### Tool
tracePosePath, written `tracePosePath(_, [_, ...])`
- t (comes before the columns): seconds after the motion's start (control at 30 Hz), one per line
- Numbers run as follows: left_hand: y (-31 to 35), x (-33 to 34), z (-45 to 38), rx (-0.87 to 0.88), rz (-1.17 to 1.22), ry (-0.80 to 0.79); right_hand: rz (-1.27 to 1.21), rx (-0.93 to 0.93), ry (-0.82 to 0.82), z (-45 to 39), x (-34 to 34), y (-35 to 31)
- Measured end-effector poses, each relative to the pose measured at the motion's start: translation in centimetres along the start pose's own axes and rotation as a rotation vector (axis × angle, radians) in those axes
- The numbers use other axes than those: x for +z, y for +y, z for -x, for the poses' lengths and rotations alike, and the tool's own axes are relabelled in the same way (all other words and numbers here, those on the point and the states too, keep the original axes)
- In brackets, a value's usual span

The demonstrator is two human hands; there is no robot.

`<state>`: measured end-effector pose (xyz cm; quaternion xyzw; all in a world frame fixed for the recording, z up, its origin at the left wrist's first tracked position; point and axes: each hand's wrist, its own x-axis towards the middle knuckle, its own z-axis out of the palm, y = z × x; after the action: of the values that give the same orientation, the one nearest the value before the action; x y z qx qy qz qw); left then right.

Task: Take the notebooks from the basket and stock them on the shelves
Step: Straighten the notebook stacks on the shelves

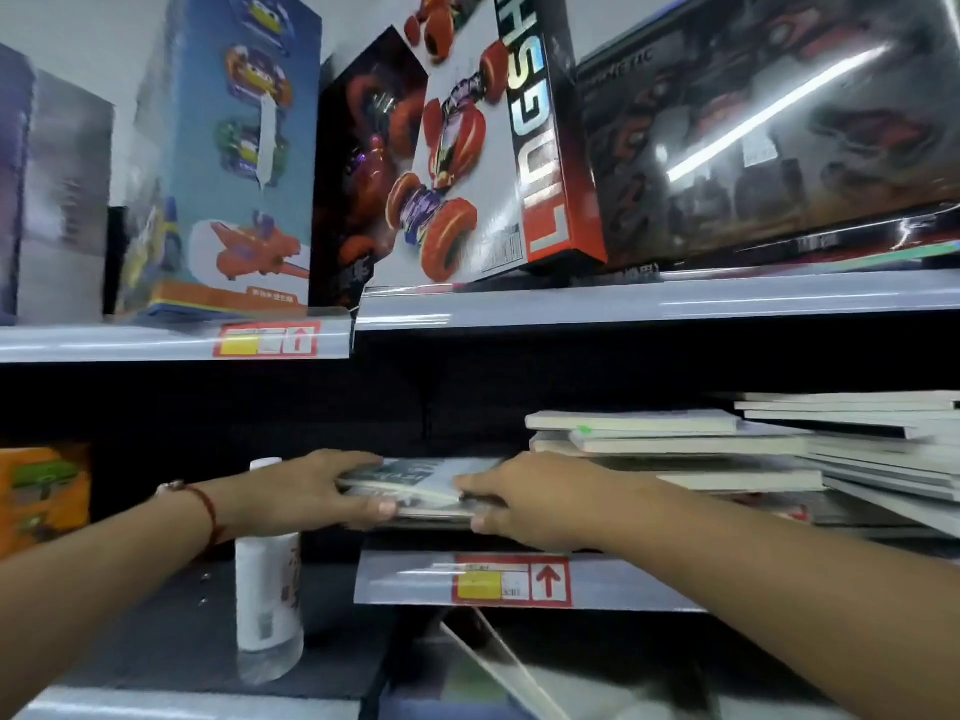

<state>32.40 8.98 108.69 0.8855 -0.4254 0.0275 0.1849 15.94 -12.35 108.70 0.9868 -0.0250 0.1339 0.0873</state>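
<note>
A thin stack of notebooks [423,483] with a dark patterned cover lies flat on the middle shelf [623,582]. My left hand [322,488] grips its left end, thumb underneath. My right hand [535,498] grips its right end the same way. To the right, touching or nearly touching, is a taller pile of pale notebooks [675,444] lying flat on the same shelf. The basket is out of sight.
The upper shelf [623,298] holds big toy boxes, among them a red stunt-car box [467,148]. A white bottle [267,579] stands on a lower dark shelf under my left wrist. An orange box [41,493] sits at far left. Red price tags mark the shelf edges.
</note>
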Motion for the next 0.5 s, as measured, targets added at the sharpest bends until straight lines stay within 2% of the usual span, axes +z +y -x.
tracePosePath(0.2, [-3.1, 0.7, -2.1, 0.084, 0.062, 0.089, -0.146, 0.107, 0.003, -1.4, -0.2, -0.8])
tracePosePath(0.37, [-4.3, 3.8, -3.4, 0.129, 0.121, 0.348, -0.387, 0.200, 0.130, -2.1, 1.2, -0.1])
tracePosePath(0.5, [-4.8, 3.5, -4.5, 0.125, 0.234, 0.316, -0.513, 0.271, 0.219, -2.7, 2.4, -0.1])
